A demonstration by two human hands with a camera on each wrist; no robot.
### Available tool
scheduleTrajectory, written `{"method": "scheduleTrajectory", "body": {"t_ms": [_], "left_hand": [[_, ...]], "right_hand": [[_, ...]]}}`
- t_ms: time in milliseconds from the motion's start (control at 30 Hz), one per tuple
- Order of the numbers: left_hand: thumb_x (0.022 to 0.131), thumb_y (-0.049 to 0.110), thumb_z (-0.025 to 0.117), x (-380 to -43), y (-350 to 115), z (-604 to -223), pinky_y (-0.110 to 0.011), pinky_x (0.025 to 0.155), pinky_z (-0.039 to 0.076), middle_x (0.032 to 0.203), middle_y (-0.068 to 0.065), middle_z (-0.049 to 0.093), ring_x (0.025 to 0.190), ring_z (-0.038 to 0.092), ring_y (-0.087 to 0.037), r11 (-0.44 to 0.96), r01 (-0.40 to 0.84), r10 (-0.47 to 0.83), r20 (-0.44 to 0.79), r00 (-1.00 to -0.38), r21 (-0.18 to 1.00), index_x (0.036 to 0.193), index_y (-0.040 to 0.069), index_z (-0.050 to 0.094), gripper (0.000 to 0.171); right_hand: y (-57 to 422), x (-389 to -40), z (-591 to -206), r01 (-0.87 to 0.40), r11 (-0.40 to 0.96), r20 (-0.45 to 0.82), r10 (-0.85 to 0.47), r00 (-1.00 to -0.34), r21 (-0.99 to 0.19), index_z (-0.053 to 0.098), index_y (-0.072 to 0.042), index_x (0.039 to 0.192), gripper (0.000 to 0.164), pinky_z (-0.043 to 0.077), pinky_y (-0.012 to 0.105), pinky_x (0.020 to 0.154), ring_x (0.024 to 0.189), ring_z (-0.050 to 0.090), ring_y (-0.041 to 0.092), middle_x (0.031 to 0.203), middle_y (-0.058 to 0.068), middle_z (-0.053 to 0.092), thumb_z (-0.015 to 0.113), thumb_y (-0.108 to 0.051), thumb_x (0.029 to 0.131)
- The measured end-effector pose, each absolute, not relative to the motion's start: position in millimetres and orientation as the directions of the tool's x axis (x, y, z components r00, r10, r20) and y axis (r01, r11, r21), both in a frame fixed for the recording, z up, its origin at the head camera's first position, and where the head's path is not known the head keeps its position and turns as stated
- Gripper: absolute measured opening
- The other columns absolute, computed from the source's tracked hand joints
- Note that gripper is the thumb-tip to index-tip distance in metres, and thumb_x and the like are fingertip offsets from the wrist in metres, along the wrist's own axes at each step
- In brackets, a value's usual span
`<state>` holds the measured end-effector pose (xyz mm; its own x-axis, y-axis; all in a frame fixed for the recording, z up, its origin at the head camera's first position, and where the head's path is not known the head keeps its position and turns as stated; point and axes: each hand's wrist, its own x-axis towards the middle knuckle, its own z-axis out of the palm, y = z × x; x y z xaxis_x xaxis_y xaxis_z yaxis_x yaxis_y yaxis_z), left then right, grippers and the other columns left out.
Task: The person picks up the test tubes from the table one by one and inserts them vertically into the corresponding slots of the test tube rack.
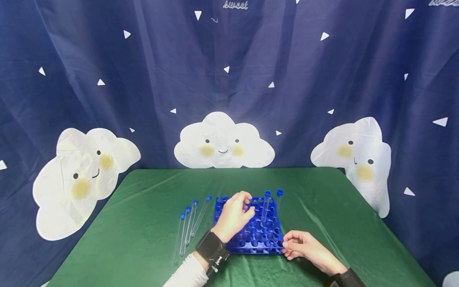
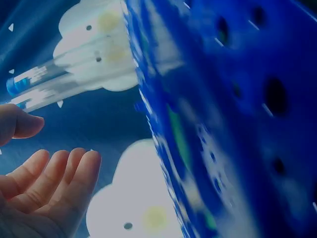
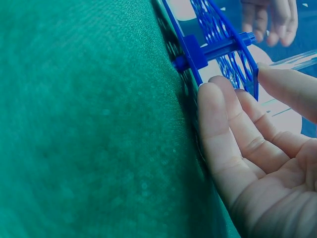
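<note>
A blue test tube rack (image 1: 267, 236) with rows of round holes stands on the table. Two clear test tubes (image 1: 265, 207) with blue caps stand upright at its back right. Above the rack's left half hovers my left hand (image 1: 233, 215), its fingers loosely bent and nothing between thumb and fingertips. In the left wrist view, that hand (image 2: 49, 183) is below the capped tubes (image 2: 74, 77), a gap showing between. My right hand (image 1: 305, 247) grips the rack's near right corner. The right wrist view has its thumb (image 3: 287, 89) on the upper plate and fingers (image 3: 213, 114) at the lower plate.
Several capped test tubes (image 1: 190, 225) lie side by side on the green tablecloth (image 1: 143, 231), left of the rack. Behind the table hangs a dark blue curtain (image 1: 244, 103) with white clouds.
</note>
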<state>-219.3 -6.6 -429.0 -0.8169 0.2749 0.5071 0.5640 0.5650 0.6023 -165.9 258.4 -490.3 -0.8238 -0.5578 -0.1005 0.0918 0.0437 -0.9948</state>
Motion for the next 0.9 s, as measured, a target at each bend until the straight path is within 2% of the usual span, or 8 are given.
{"method": "scheduleTrajectory", "body": {"t_ms": [333,600,733,900], "left_hand": [[0.080,0.012,0.071,-225,-52,-444,-0.025,0.066,0.052,0.088,-0.007,0.062,0.074,0.063,-0.019,0.639,0.509,0.178,0.533,-0.827,0.576,0.100,0.006,0.060,0.023],[0.078,0.013,0.072,-236,-87,-458,-0.033,0.067,0.053,0.086,-0.003,0.062,0.074,0.063,-0.016,0.729,0.322,-0.004,0.475,-0.880,0.603,0.095,0.008,0.062,0.020],[0.077,0.011,0.071,-242,-99,-462,-0.040,0.069,0.052,0.085,-0.006,0.062,0.077,0.063,-0.022,0.773,0.239,-0.071,0.454,-0.888,0.588,0.095,0.005,0.064,0.020],[0.077,0.012,0.071,-246,-109,-466,-0.046,0.070,0.051,0.087,-0.013,0.063,0.081,0.062,-0.032,0.823,0.163,-0.075,0.389,-0.918,0.544,0.097,0.001,0.064,0.023]], "right_hand": [[258,-166,-490,0.101,0.046,-0.109,-0.560,-0.821,-0.994,0.046,0.019,0.109,0.033,0.056,0.033,0.074,0.084,0.064,0.018,0.094,0.014,0.064,0.053,-0.011,0.096],[258,-166,-492,0.103,0.038,-0.106,-0.566,-0.817,-0.994,0.046,0.019,0.109,0.033,0.056,0.033,0.074,0.084,0.065,0.018,0.094,0.014,0.064,0.053,-0.010,0.096],[258,-166,-492,0.101,0.041,-0.106,-0.564,-0.819,-0.994,0.047,0.018,0.109,0.032,0.056,0.033,0.074,0.084,0.065,0.018,0.094,0.014,0.064,0.053,-0.010,0.096],[258,-167,-491,0.096,0.046,-0.106,-0.561,-0.821,-0.994,0.047,0.018,0.109,0.032,0.056,0.033,0.074,0.084,0.065,0.018,0.094,0.014,0.064,0.053,-0.011,0.096]]}}
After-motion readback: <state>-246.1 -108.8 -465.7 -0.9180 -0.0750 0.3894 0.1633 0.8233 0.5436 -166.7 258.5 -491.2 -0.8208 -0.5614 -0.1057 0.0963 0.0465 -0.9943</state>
